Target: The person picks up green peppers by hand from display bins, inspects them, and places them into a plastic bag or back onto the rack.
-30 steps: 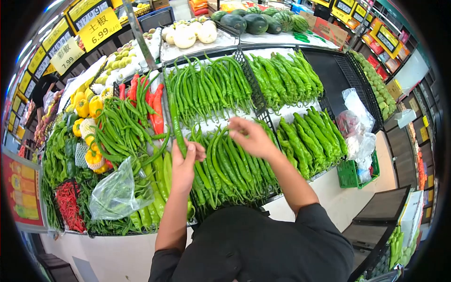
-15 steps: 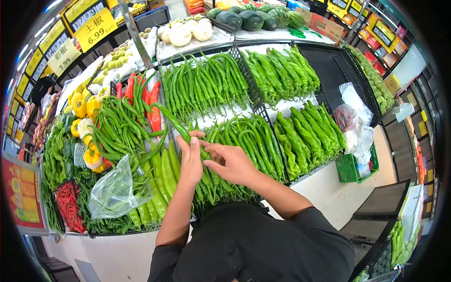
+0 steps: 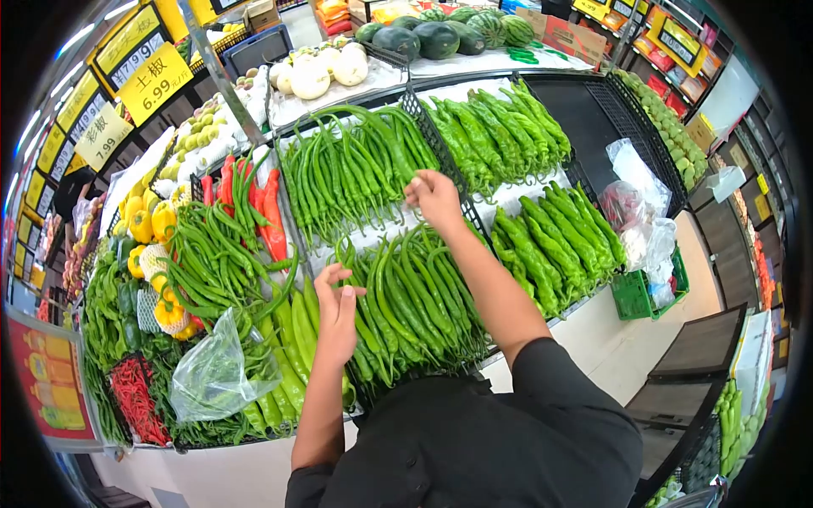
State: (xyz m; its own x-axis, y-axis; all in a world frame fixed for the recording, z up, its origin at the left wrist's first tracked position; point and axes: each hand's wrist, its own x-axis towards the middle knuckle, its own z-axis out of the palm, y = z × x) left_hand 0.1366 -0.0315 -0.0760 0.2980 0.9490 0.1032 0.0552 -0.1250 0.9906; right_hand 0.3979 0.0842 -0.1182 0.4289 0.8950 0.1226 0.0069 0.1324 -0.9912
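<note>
My right hand (image 3: 436, 201) is closed on the end of a long green chili pepper (image 3: 379, 127), which lies across the row of green chilies (image 3: 330, 173) in the upper middle section. Lower and to the left, my left hand (image 3: 336, 317) is empty, with its fingers loosely bent and apart. It hovers at the left edge of the lower row of green chilies (image 3: 415, 296), near pale green long peppers (image 3: 301, 305). Part of the held chili is hidden by my fingers.
Wrinkled green peppers (image 3: 500, 140) fill sections on the right. On the left are loose green chilies (image 3: 212, 254), red peppers (image 3: 271, 216), yellow peppers (image 3: 163, 222) and a clear plastic bag (image 3: 220, 377). A green basket (image 3: 631, 296) stands at right; watermelons (image 3: 436, 38) lie at the back.
My right hand has moved up and right, carrying the chili from my left hand to the upper row. The left hand has let go and lowered slightly.
</note>
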